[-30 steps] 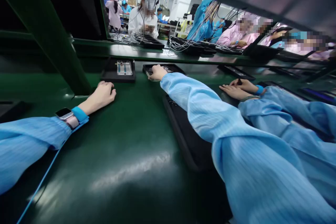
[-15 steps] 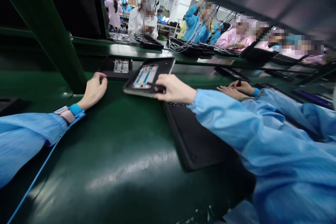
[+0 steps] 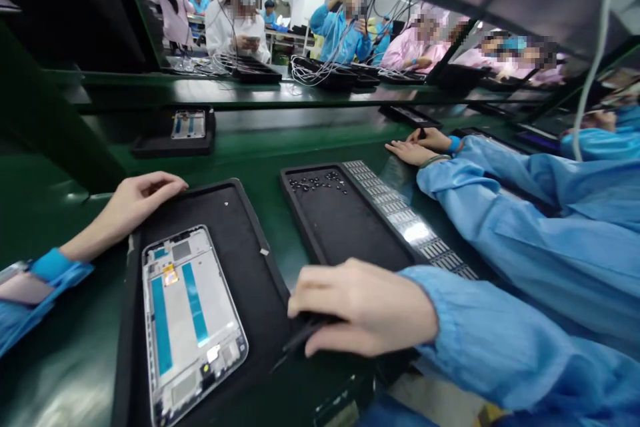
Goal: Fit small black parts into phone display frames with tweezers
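Observation:
A black foam tray lies close in front of me, holding a silver phone frame with two blue strips and a small gold flex piece. My left hand is closed at the tray's far left corner, fingertips on its rim. Beside the tray's right edge, my right hand is closed on dark, thin tweezers, whose tips point down and left. Right of that, a second black tray carries several small black parts near its far end.
A sheet of small metallic labels runs along the second tray. Another tray with a phone frame stands farther back on the left. A co-worker's hands are at the right. A green post rises at left.
The tray with the phone frame has come from my right hand's raised grip down onto the bench near me. My left hand has moved onto its corner. The view has shifted.

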The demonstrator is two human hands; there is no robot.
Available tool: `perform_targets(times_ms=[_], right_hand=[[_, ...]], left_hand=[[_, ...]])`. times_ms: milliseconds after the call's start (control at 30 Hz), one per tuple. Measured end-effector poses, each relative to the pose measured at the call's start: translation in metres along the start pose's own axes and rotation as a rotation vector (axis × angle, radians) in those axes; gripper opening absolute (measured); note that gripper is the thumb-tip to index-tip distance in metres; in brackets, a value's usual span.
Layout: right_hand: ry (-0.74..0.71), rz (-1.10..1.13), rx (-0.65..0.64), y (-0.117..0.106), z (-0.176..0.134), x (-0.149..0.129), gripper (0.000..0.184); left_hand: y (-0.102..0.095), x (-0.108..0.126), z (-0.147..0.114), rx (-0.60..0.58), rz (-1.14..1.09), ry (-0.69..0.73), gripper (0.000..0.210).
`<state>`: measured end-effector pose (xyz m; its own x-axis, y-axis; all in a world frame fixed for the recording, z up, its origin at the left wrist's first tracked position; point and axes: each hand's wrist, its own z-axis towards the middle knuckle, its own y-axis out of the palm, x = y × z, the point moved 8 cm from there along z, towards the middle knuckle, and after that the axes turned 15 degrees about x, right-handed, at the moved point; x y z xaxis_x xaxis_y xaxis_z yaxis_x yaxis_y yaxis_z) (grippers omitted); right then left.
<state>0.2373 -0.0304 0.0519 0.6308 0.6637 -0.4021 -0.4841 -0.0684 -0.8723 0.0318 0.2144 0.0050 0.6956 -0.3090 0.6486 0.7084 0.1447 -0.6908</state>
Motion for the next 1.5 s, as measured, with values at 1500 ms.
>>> perform_targets(times_ms=[1500], right_hand=[[0.181,0.034,0.563,-0.057,0.076,0.090,0.016]], left_hand=[[-0.003,0.108,-0.078,0.133,-0.062,0.279,0.025]])
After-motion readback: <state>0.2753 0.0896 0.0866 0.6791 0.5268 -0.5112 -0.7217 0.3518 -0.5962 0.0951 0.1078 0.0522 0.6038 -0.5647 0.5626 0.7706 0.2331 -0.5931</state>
